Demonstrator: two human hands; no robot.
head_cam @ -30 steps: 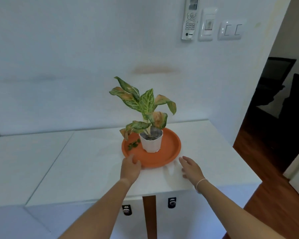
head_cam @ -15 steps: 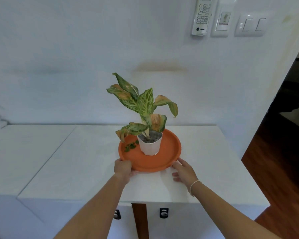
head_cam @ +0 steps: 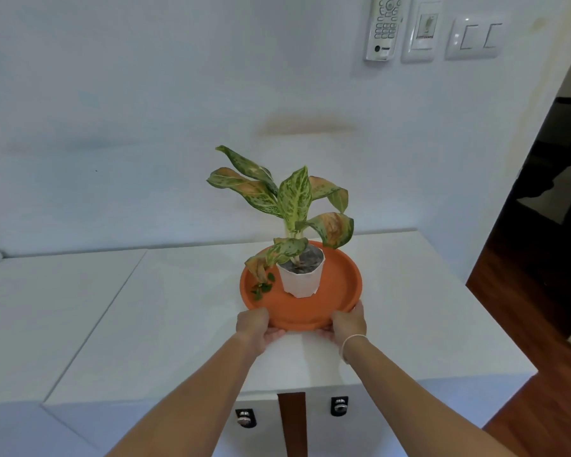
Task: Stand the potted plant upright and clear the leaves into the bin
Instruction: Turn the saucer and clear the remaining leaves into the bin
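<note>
Both hands moved in since 1 s ago: left hand & right hand now clasp orange saucer near rim, prob. to carry it. Potted plant upright on saucer w/ loose leaves, atop tabletop.

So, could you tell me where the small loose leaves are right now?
In the head view they lie on the left side of the orange saucer, beside the white pot.

One potted plant in one white pot; one orange saucer; two hands; one wall remote; two switch plates; two knobs (below the tabletop).
</note>
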